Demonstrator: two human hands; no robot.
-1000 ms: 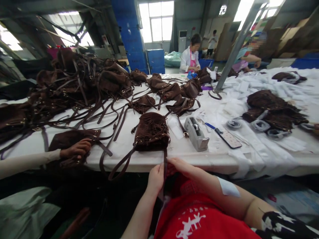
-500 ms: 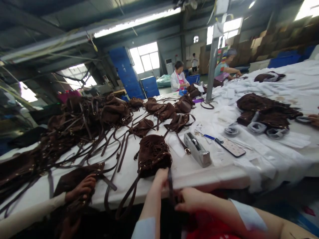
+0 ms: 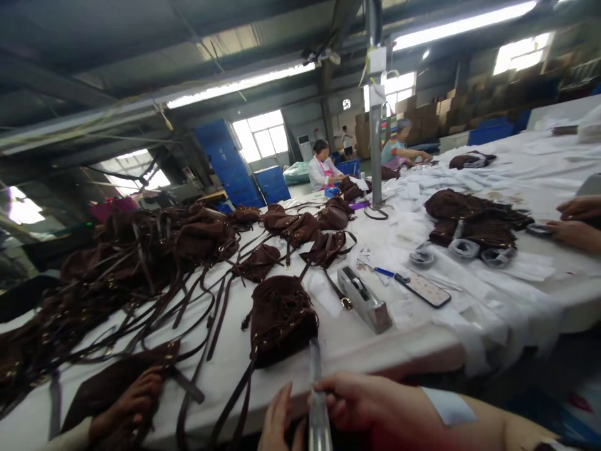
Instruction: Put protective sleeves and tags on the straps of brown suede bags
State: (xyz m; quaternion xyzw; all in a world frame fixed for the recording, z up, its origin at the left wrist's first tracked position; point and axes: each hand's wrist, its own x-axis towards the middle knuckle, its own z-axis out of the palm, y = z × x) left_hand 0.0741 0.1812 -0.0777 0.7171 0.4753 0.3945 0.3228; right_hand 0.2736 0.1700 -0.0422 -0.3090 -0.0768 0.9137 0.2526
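Observation:
A dark brown fringed bag point(image 3: 284, 322) lies near the front edge of the table. From its right corner a strap point(image 3: 319, 401) runs down towards me, looking pale and shiny as if covered in clear plastic. My right hand point(image 3: 347, 398) pinches this strap between thumb and fingers. To the left of the strap, my left hand point(image 3: 278, 419) has its fingers stretched upward and apart; its lower part is cut off by the frame. A second, uncovered strap point(image 3: 235, 401) hangs over the edge from the bag's left corner.
A tape dispenser point(image 3: 364, 300), a blue pen point(image 3: 385, 272) and a phone point(image 3: 425, 289) lie right of the bag. Brown bags point(image 3: 141, 250) heap up at left. A co-worker's hand point(image 3: 136, 401) holds a bag there; another person's hands point(image 3: 577, 222) are at far right.
My left hand has come back from the bag's lower corner to beside the strap, its fingers now spread. The strap, dark before, now looks pale and shiny. The view has shifted slightly.

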